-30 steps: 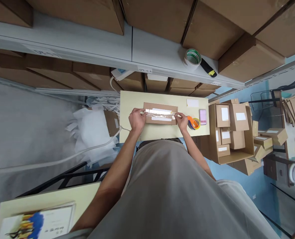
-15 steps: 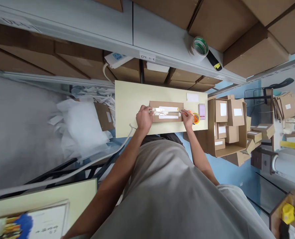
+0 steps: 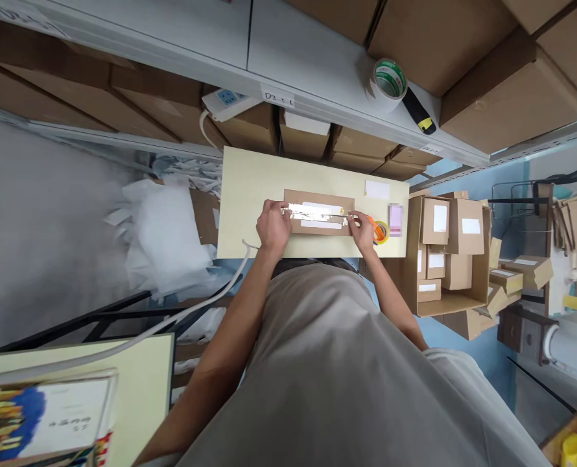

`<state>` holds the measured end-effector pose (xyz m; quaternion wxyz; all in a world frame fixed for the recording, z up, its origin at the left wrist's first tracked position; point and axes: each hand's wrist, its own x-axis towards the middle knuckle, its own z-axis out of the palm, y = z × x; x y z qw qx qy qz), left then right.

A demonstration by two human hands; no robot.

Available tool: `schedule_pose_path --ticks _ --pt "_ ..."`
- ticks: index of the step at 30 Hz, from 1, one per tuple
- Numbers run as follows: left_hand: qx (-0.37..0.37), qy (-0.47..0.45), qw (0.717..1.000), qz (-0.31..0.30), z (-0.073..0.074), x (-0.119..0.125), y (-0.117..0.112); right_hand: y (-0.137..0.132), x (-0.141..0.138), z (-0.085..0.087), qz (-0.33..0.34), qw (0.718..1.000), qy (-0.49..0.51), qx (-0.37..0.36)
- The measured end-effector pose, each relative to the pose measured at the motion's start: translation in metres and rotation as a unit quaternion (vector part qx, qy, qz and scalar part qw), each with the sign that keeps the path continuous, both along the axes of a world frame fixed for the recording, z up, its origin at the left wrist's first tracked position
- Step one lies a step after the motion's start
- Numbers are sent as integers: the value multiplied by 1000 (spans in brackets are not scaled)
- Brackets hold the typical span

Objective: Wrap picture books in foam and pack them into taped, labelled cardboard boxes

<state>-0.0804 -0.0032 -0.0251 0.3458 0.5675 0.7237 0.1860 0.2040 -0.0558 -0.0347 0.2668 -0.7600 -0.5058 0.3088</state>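
Note:
A flat brown cardboard box lies on the pale yellow table in front of me. Across its top, between my hands, runs a shiny strip of clear tape over white labels. The fingers of my left hand pinch the strip's left end at the box's left edge. My right hand pinches the other end at the right edge. I cannot tell how much of the strip touches the cardboard. Just right of my right hand lies an orange and yellow tape roll.
A white slip and a pinkish box lie at the table's right. Beside it stands an open carton of small labelled boxes. A shelf overhead carries a tape roll and a cutter. A pale cable crosses at left.
The view has shifted slightly. Both hands keep their pinch at the strip's ends, and the strip's glare over the box is broader and smoother than before.

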Motion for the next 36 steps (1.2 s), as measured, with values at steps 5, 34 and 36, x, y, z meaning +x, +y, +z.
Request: schedule_pose_path --ticks 5,34,36 --pt "61 -7 998 19 2 7 -7 -21 49 -8 79 992 -86 42" --pt "44 -226 972 -38 67 155 -51 -27 68 24 33 985 164 50" --pt "67 -265 961 -40 76 158 -51 -19 52 53 53 975 209 60"
